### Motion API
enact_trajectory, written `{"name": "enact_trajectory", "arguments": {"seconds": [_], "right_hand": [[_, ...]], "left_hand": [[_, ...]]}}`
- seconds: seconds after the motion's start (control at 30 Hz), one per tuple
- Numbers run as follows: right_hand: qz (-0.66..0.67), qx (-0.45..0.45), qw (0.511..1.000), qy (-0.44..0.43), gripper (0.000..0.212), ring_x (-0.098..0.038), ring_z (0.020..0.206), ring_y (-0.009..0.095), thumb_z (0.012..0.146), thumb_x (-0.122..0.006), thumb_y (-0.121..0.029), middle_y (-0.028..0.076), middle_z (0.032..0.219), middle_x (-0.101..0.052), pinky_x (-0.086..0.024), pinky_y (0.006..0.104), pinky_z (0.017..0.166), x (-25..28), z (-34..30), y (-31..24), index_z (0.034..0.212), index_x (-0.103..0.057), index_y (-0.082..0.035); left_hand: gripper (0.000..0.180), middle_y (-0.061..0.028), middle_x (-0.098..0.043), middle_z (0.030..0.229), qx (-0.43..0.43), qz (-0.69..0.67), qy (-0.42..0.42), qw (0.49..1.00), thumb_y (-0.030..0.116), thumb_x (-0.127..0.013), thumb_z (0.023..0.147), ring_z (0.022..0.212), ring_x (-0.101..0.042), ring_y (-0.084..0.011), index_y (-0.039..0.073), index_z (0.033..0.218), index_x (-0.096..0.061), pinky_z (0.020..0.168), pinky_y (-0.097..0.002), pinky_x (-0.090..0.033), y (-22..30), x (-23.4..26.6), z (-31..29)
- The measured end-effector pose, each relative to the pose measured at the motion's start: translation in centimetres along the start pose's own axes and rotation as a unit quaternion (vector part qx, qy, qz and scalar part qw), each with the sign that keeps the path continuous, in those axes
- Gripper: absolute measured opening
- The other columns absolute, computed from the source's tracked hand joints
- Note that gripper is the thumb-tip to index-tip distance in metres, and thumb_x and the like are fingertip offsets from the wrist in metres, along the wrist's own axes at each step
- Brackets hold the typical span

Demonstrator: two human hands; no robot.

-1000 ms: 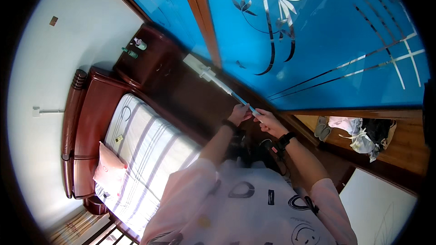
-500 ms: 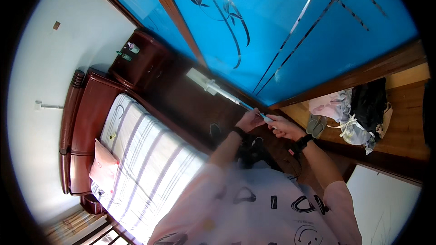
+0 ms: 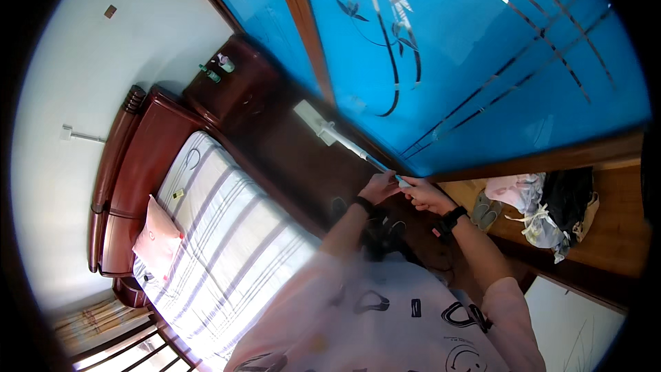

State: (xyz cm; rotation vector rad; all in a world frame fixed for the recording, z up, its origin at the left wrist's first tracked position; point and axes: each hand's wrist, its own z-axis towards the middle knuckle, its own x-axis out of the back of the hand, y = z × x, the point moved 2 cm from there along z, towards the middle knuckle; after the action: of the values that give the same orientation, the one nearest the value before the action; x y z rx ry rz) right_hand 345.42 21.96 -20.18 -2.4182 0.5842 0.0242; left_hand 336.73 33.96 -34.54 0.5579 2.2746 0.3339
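Both my hands grip the blue-and-white handle of a flat mop (image 3: 353, 149). My left hand (image 3: 378, 188) is wrapped round the pole, and my right hand (image 3: 425, 196) closes on its end just beside it. The pole slants away to the far left. Its white rectangular mop head (image 3: 315, 122) lies flat on the dark floor (image 3: 275, 136), close along the base of the blue wardrobe door (image 3: 427, 48). Dark bands circle both my wrists.
A bed (image 3: 227, 220) with striped bedding and a pink pillow (image 3: 157, 239) stands at the left. Behind it is a dark red nightstand (image 3: 231, 89) with bottles. On the right, clothes (image 3: 568, 200) and grey slippers (image 3: 487, 211) lie on the open wardrobe's wooden base.
My view has turned, so the room sits further right in the picture. Both hands keep their hold on the mop, and its head stays on the floor beside the wardrobe.
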Motion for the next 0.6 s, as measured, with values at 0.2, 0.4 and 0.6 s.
{"name": "enact_trajectory", "arguments": {"seconds": [0.2, 0.4, 0.6], "right_hand": [[0.006, 0.032, 0.999, 0.006, 0.042, -0.032, 0.047, 0.005, 0.095, -0.046, -0.015, 0.001, 0.078, -0.044, -0.025, 0.0187, 0.037, -4.5, 6.8, -2.4, 0.137, -0.041, -0.011], [0.056, 0.06, 0.995, 0.063, 0.04, -0.035, 0.048, 0.006, 0.096, -0.044, -0.017, 0.004, 0.08, -0.048, -0.028, 0.0197, 0.039, -9.9, 11.3, -1.4, 0.136, -0.042, -0.012], [0.063, 0.033, 0.994, 0.083, 0.037, -0.032, 0.048, 0.004, 0.097, -0.045, -0.02, 0.003, 0.082, -0.047, -0.027, 0.0175, 0.04, -3.5, 6.2, 2.0, 0.133, -0.044, -0.012]], "left_hand": [[0.019, -0.009, -0.054, 0.094, -0.029, 0.024, 0.022, 0.999, 0.018, -0.05, 0.094, 0.085, -0.058, -0.0204, 0.001, 0.101, -0.053, 0.072, -0.0329, -0.051, 5.7, 5.0, -0.1], [0.022, -0.0084, -0.057, 0.091, -0.206, 0.049, 0.065, 0.975, 0.012, -0.049, 0.094, 0.075, -0.062, -0.0189, 0.013, 0.111, -0.035, 0.06, -0.0348, -0.058, 5.1, 13.0, 4.2], [0.031, -0.0094, -0.058, 0.092, -0.016, 0.057, 0.041, 0.997, 0.017, -0.049, 0.095, 0.073, -0.064, -0.0197, 0.012, 0.119, -0.03, 0.061, -0.0355, -0.059, 1.3, 5.2, 2.8]]}}
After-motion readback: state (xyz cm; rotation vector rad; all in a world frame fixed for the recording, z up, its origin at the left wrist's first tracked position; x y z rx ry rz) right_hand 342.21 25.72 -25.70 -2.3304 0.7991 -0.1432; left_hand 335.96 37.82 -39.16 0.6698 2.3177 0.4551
